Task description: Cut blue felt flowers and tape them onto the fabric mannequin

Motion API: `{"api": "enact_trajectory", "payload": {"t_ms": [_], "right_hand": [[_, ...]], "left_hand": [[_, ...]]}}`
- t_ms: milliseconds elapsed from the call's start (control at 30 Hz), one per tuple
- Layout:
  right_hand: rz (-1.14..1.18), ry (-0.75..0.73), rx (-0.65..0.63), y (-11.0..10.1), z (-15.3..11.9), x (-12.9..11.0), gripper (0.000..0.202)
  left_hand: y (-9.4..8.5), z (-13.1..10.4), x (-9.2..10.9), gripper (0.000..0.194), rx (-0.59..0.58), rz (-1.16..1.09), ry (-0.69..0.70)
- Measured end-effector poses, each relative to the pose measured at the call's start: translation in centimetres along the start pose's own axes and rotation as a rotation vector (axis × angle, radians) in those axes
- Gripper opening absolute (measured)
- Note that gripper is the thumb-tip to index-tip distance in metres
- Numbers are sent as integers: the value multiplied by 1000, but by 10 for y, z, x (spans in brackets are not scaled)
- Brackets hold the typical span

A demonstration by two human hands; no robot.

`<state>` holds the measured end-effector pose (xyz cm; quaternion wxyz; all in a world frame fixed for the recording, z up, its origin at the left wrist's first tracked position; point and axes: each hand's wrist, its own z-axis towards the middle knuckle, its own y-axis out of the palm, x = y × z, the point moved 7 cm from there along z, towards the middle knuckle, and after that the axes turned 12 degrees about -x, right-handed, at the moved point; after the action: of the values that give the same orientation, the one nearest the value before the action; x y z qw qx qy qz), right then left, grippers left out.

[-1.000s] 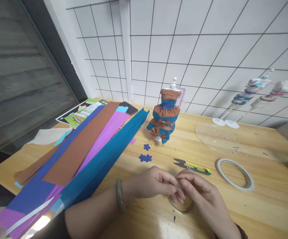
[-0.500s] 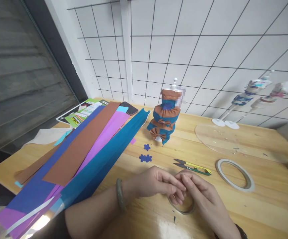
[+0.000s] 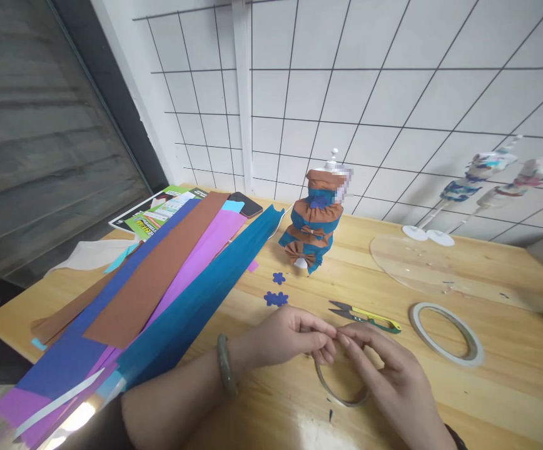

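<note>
Right, both hands low at the near table edge, fingertips meeting. Left hand (image 3: 288, 334) pinched thumb-to-finger, right hand (image 3: 388, 369) pinched against it; whatever tiny bit sits between the tips is too small to make out. Green bangle (image 3: 224, 373) on the left wrist. Under and just behind the fingers lies a thin tape ring (image 3: 341, 390), flat on the wooden table (image 3: 510, 400), partly covered by the right hand. Just beyond the hands, yellow-handled snips (image 3: 368, 315), blades pointing left. To the right, a larger tape ring (image 3: 445, 332), apart from the hands. Two small blue paper flowers (image 3: 276, 290) ahead of the left hand. Farther back, a small mannequin dressed in brown and teal paper (image 3: 313, 228), upright. Long crepe paper strips (image 3: 172, 287), blue, brown, purple, teal, fan out across the left side. Clear round disc (image 3: 431, 265) far right, near the grid wall.
</note>
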<state>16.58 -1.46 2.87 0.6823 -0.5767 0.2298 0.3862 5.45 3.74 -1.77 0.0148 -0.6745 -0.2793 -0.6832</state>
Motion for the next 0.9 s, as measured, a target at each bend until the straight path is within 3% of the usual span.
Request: {"api": "enact_trajectory", "payload": {"t_ms": [267, 333, 433, 533, 667, 900], "right_hand": [[284, 292, -10, 7, -1, 29, 22], [321, 310, -6, 8, -2, 30, 24], [342, 327, -24, 9, -2, 31, 27], [355, 339, -46, 11, -3, 31, 26], [366, 330, -73, 13, -4, 31, 26], [320, 314, -85, 14, -3, 27, 27]], "left_hand": [[-9, -8, 15, 33, 111, 382, -65], [-25, -12, 28, 29, 229, 527, -26], [-58, -25, 50, 24, 504, 754, 21], [-79, -34, 61, 21, 622, 961, -43], [-82, -38, 64, 17, 569, 1156, -150], [-85, -37, 54, 12, 457, 1214, -264]]}}
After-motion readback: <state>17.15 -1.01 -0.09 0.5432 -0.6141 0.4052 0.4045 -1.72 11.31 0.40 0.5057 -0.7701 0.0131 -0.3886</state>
